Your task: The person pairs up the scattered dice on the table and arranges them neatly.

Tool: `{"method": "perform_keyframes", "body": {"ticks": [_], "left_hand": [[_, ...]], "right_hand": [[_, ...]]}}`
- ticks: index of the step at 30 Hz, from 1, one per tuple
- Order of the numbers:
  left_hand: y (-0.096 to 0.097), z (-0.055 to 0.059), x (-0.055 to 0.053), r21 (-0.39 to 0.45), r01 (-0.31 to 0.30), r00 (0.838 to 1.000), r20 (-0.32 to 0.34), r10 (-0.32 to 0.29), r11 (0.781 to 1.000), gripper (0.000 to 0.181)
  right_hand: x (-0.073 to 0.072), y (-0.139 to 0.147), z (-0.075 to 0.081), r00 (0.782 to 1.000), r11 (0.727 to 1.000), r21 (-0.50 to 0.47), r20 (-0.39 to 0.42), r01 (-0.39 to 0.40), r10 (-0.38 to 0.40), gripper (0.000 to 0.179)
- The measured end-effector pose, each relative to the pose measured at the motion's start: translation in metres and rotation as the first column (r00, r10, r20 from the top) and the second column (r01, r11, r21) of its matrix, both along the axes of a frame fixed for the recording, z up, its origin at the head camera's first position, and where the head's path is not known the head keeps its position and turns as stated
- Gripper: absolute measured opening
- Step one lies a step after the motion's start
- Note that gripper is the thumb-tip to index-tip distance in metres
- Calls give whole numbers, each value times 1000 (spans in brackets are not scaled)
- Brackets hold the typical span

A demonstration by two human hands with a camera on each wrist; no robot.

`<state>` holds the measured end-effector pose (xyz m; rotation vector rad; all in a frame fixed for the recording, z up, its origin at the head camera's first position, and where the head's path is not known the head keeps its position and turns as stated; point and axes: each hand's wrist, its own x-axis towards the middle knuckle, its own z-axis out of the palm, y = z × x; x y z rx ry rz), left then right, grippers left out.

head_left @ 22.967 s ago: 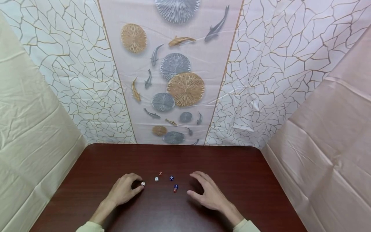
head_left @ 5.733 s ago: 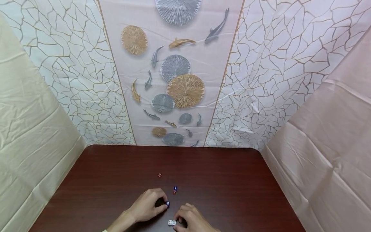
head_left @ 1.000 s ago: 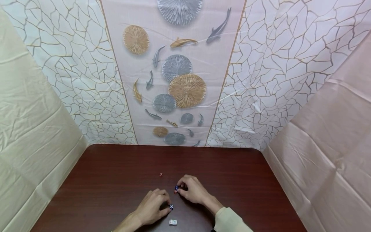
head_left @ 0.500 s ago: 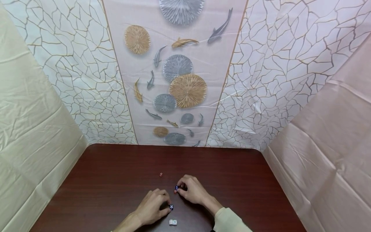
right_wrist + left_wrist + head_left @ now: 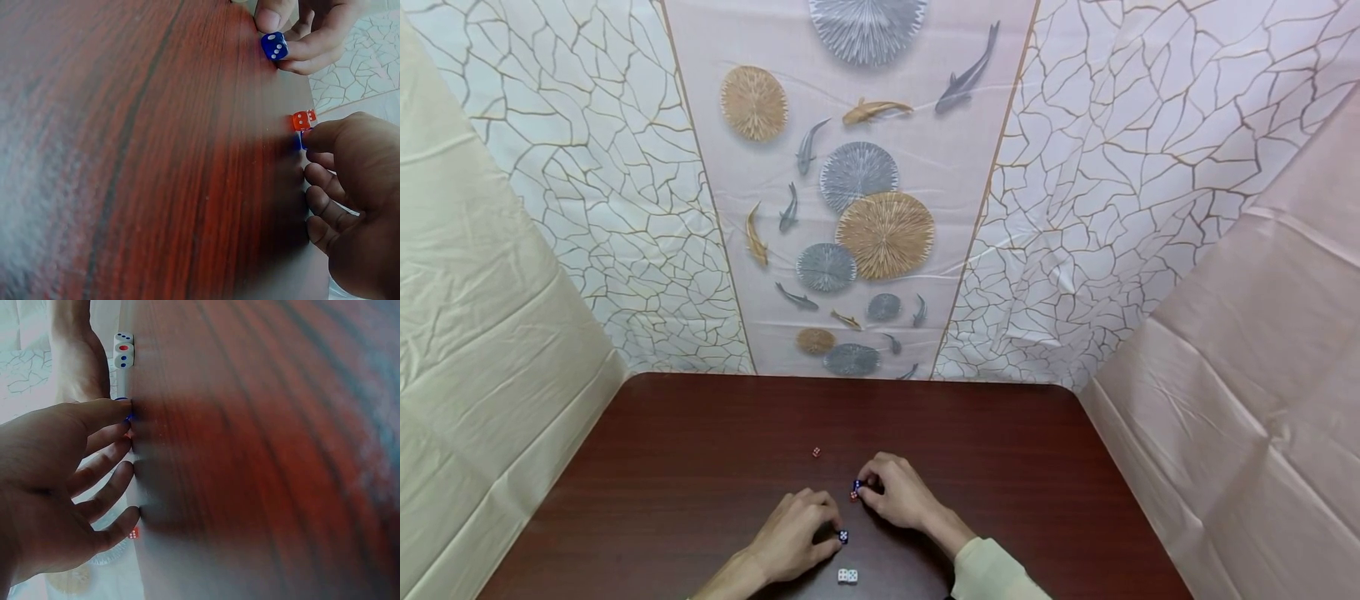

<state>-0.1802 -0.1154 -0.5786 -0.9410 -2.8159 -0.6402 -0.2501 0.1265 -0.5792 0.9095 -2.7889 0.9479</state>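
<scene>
My left hand (image 5: 797, 535) pinches a translucent blue die (image 5: 844, 537) between thumb and fingers on the table. The right wrist view shows white pips on this blue die (image 5: 274, 46). Farther back, my right hand (image 5: 901, 492) has thumb and fingers on a second blue die (image 5: 857, 485), mostly hidden by the thumb in the right wrist view. A red die (image 5: 853, 495) sits right against that second blue die, on its near side. Two white dice (image 5: 847, 576) stand side by side near the bottom of the head view, in front of both hands.
Another red die (image 5: 817, 452) lies alone farther back on the dark red-brown table (image 5: 700, 433). Patterned cloth (image 5: 880, 167) hangs behind the table, and pale cloth (image 5: 1225, 375) closes in both sides.
Since the oldest frame, the white dice and one blue die have come nearer. Since 5.7 seconds ago, my right hand has gone from the white dice to the far blue die. The last second looks still.
</scene>
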Motion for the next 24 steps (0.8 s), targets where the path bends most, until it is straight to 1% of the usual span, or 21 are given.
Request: {"method": "perform_keyframes", "body": {"ticks": [7, 14, 24], "left_hand": [[0, -1, 0, -4, 0, 1000, 7, 0, 1000, 12], [0, -1, 0, -8, -2, 1000, -7, 2, 1000, 12], [0, 0, 1, -6, -6, 1000, -21, 6, 1000, 13]], "right_hand": [[1, 1, 2, 1000, 1000, -6, 8, 4, -4, 6], [5, 5, 3, 1000, 1000, -6, 2, 1, -1, 6], [11, 12, 3, 1000, 999, -44, 3, 15, -15, 4]]}}
